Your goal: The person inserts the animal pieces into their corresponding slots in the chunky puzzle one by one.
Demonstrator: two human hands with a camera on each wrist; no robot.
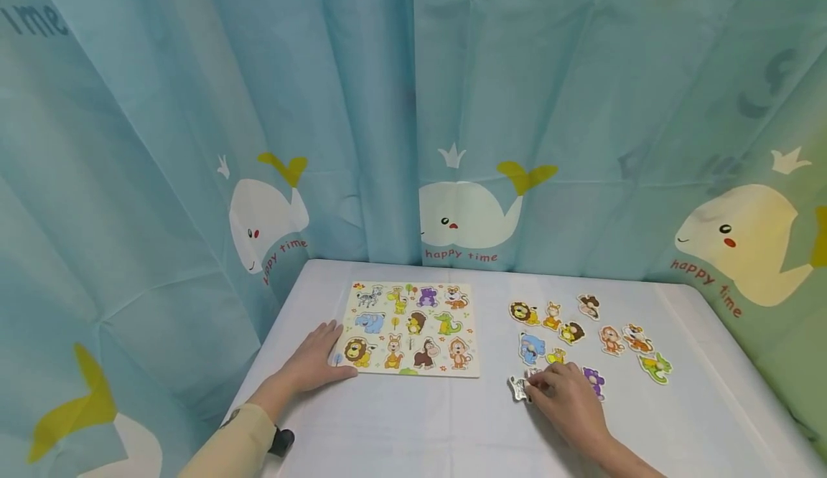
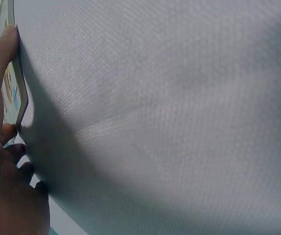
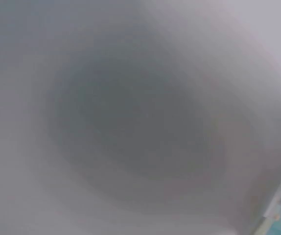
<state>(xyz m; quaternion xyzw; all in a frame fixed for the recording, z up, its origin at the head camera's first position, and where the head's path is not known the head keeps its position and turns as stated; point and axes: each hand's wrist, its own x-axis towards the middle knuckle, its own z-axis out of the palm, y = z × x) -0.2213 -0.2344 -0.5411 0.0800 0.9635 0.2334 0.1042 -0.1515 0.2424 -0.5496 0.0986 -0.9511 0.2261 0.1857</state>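
Head cam: your R hand (image 1: 568, 400) has fingertips together, clamped on b/w pc (image 1: 518, 389), approx 4 o'clock from board (image 1: 429, 334). Your L hand (image 1: 315, 359), fingers extended, touches board's 8 o'clock corner. L wrist cam: that hand's spread, thumb on board edge, not clamped. R wrist cam: mostly blur, can't tell grip.

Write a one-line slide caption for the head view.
Left grip touching an animal puzzle board, right grip pinching a black-and-white piece near other loose animal pieces.
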